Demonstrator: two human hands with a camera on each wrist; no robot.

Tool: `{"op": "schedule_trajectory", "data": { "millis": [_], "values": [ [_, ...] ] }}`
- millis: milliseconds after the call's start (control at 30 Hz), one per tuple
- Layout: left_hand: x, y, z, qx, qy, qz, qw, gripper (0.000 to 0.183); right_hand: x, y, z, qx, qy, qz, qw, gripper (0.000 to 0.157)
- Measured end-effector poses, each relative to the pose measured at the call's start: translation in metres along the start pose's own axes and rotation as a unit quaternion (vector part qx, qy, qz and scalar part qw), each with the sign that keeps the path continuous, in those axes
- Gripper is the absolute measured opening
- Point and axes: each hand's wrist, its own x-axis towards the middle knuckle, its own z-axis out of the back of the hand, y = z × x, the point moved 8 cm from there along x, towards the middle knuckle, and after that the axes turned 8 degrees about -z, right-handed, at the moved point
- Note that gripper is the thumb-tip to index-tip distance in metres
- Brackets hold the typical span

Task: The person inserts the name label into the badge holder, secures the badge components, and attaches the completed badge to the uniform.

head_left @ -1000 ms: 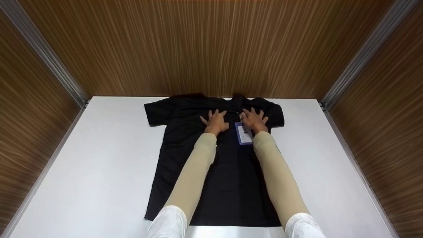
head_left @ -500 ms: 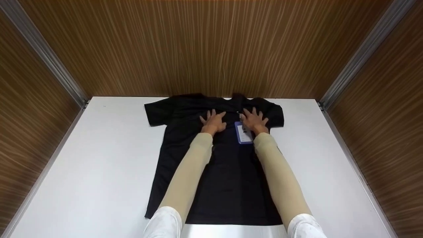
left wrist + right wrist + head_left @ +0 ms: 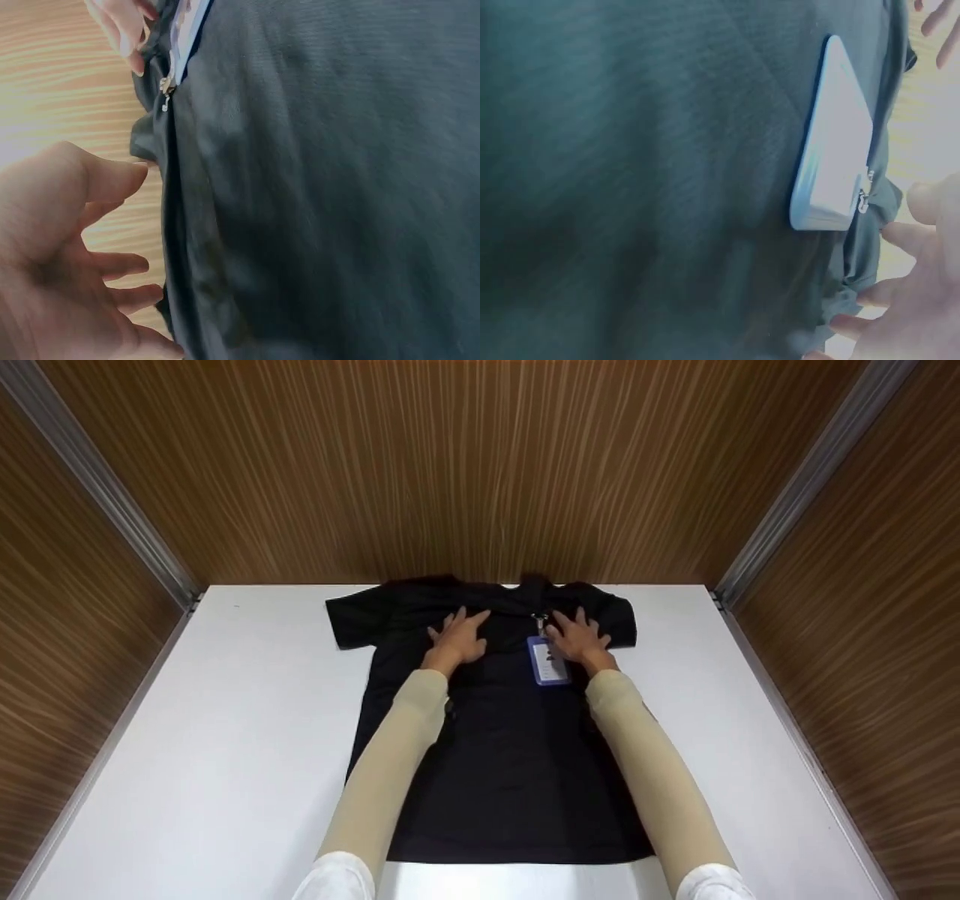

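A black short-sleeved shirt [image 3: 502, 780] lies spread flat, its collar toward the back wall. An ID badge in a blue holder [image 3: 550, 664] hangs from a metal clip [image 3: 539, 621] at the shirt's upper chest, right of centre. My left hand [image 3: 456, 643] is over the left chest of the shirt, fingers spread and holding nothing. The left wrist view shows its fingertips [image 3: 135, 298] close to a fold of the black cloth. Just right of the badge, my right hand [image 3: 581, 641] has its fingers extended, with the thumb overlapping the holder's top corner in the head view.
The shirt lies on a white table [image 3: 247, 735] that shows on both sides of it. A wood-grain panel [image 3: 450, 472] rises right behind the collar, with similar side panels [image 3: 862, 607] joined by grey metal corner strips [image 3: 810, 480].
My left hand has moved left and slightly toward me, away from the badge. The right hand has shifted a little right of it, leaving the clip uncovered. The shirt stays spread out.
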Motion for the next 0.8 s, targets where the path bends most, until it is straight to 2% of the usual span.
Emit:
{"op": "schedule_trajectory", "data": {
  "millis": [400, 633, 800],
  "values": [
    [-0.037, 0.030, 0.017, 0.002, -0.009, -0.001, 1.0000, 0.061, -0.019, 0.003, -0.007, 0.003, -0.005, 0.035, 0.999, 0.059],
    [-0.059, 0.041, 0.029, -0.011, -0.016, -0.007, 0.9998, 0.062, -0.033, -0.011, -0.002, 0.022, -0.011, 0.044, 0.999, 0.058],
    [-0.080, 0.048, 0.039, -0.003, -0.031, -0.021, 0.9993, 0.062, -0.047, -0.019, 0.003, 0.041, -0.023, 0.071, 0.996, 0.058]
  ]
}}
